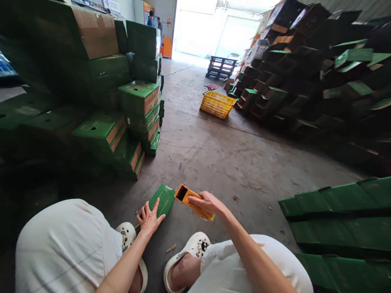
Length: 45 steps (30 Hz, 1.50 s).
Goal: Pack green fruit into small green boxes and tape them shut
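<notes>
On the floor between my feet and the stacks, a small green cardboard box (pixel 165 200) lies at a slant. My left hand (pixel 149 217) rests on its near side with the fingers spread. My right hand (pixel 207 203) is closed round a long orange tool (pixel 195 206) with a dark panel at its far end. That end is close to the box's upper right corner; whether they touch I cannot tell. The tool's exact kind does not show. Part of its underside is hidden by my right hand.
Green cartons (pixel 139 95) stand stacked at the left. More green boxes (pixel 342 207) lie in rows at the right, with a tall dark pile (pixel 290 73) behind. A yellow crate (pixel 217 105) and a pallet (pixel 221 67) stand ahead. Two people (pixel 151 19) are far back.
</notes>
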### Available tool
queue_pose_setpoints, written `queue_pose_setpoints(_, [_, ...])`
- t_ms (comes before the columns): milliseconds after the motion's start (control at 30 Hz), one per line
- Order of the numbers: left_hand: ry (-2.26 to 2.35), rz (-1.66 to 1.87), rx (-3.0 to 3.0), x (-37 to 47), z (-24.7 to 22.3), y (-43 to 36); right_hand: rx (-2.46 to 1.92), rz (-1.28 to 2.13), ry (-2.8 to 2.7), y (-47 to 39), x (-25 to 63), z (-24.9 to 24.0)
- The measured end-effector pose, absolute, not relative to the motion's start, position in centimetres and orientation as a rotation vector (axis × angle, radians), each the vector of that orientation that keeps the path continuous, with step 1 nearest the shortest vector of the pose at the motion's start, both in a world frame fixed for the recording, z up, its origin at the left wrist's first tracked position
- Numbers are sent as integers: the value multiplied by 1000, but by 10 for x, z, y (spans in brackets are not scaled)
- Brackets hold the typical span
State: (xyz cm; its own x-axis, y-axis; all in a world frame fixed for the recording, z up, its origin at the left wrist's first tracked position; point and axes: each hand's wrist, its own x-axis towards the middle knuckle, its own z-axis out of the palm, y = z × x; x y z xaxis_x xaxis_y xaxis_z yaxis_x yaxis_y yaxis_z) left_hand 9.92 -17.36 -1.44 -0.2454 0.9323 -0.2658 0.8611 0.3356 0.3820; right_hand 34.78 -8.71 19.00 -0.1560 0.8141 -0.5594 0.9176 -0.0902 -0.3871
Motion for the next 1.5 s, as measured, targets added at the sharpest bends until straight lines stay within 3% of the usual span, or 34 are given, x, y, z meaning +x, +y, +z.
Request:
queue_pose_setpoints(100, [2144, 476, 1355, 98, 3, -159, 1881, -1378, 1994, -92, 351, 188])
queue_pose_setpoints(200, [1750, 803, 929, 94, 29, -142, 1811, -1629, 1941, -93, 351, 181])
queue_pose_setpoints(333, [1101, 819, 332, 91, 59, -133, 1769, -1838, 1890, -89, 346, 173])
queue_pose_setpoints(533, [908, 916, 161, 89, 70, -134, 1670, -1847, 1909, -89, 337, 177])
queue_pose_setpoints(967, [1290, 1145, 670, 95, 38, -127, 1586, -1623, 2007, -89, 324, 169])
queue_pose_setpoints(1267, [1724, 1248, 902, 17, 13, -105, 1694, -1290, 1757, -89, 375, 165])
queue_pose_setpoints(1500, [1936, 1181, 1058, 23, -15, -98, 1737, -1301, 1676, -102, 366, 128])
